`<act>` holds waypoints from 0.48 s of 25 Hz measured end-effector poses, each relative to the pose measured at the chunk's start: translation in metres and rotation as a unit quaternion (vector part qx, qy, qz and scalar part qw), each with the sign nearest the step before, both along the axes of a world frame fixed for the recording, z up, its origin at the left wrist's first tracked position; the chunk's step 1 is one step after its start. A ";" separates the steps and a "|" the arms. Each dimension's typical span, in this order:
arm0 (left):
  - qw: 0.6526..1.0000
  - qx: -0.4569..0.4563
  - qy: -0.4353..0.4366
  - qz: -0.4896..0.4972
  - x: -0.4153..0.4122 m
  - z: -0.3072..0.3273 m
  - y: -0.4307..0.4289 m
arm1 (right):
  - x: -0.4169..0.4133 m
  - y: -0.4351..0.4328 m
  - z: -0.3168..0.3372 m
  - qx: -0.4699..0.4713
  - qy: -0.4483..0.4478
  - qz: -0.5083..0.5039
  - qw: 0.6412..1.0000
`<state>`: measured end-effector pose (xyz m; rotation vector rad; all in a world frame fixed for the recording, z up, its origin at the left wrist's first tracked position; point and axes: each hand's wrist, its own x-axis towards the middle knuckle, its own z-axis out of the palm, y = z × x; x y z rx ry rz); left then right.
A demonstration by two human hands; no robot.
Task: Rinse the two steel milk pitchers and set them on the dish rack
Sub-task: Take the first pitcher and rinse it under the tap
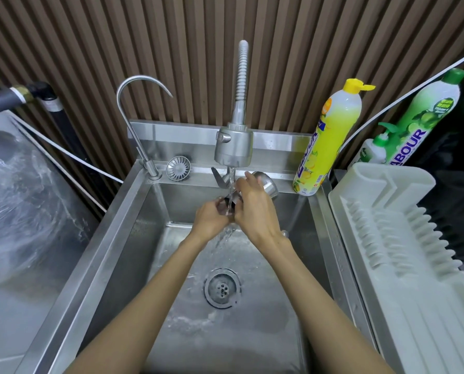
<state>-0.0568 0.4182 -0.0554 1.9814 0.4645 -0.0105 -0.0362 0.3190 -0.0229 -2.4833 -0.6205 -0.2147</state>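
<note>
A small steel milk pitcher (229,203) is held between both hands under the water stream from the spray faucet (233,147), above the sink (133,238). My left hand (212,217) grips it from the left and below. My right hand (255,209) wraps over its right side and top, hiding most of it. The second steel pitcher (269,187) lies tilted against the sink's back wall, just behind my right hand. The white plastic dish rack (387,225) stands to the right of the sink with nothing on it.
Water runs toward the drain (222,287). A thin gooseneck tap (141,103) and a loose strainer (178,168) sit at the back left. A yellow soap bottle (328,141) and green bottles (419,122) stand at the back right. A wet steel surface (17,198) lies left.
</note>
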 end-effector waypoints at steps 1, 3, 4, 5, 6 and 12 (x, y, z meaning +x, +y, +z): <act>1.000 -0.009 0.002 -0.005 0.000 -0.001 0.001 | 0.001 0.002 -0.001 0.000 -0.007 0.002 1.000; 0.999 -0.046 0.013 -0.018 0.001 -0.005 0.003 | 0.003 0.001 -0.004 0.001 -0.035 0.022 0.999; 0.997 -0.067 0.020 -0.024 0.001 -0.007 0.004 | 0.005 0.000 -0.006 -0.006 -0.052 0.036 0.998; 0.996 -0.083 0.029 -0.027 0.000 -0.006 0.005 | 0.007 -0.003 -0.007 -0.018 -0.069 0.047 0.996; 0.994 -0.095 0.035 -0.028 -0.001 -0.007 0.006 | 0.009 -0.005 -0.009 -0.032 -0.081 0.051 0.995; 0.986 -0.151 0.052 -0.038 -0.006 -0.015 0.008 | 0.018 -0.024 -0.008 0.160 -0.013 -0.030 0.986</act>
